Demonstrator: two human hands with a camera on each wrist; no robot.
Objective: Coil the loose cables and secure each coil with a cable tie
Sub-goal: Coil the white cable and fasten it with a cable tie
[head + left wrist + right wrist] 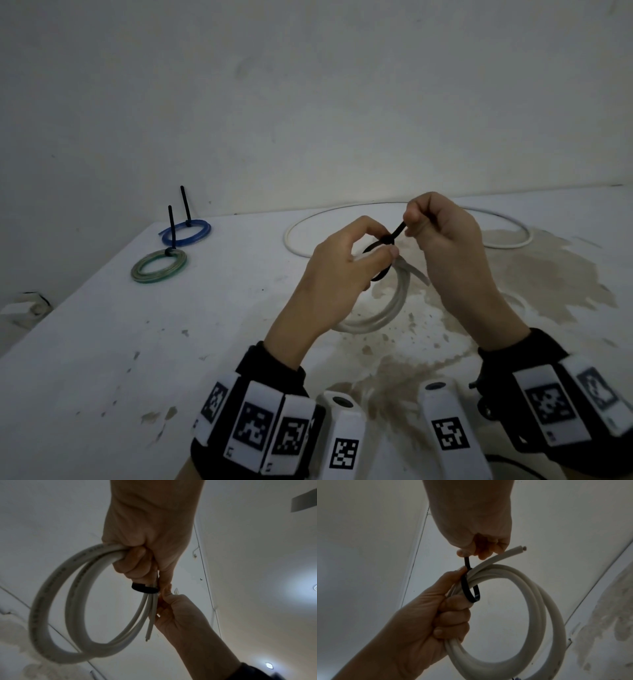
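Note:
My left hand (346,270) grips a coiled white cable (383,308) above the table, fingers curled round the bundled turns (56,601). A black cable tie (383,250) loops loosely around the bundle next to my left fingers (471,592). My right hand (442,233) pinches the tie's free tail (467,562) between thumb and fingers, just above the coil (539,615). One cut cable end (518,549) sticks out past the tie. The tie's band (145,588) crosses the cable strands in the left wrist view.
A blue coil (186,231) and a green coil (159,265), each with an upright black tie tail, lie at the table's far left. A loose white cable (496,236) curves across the back of the stained white table (171,342). A wall stands behind.

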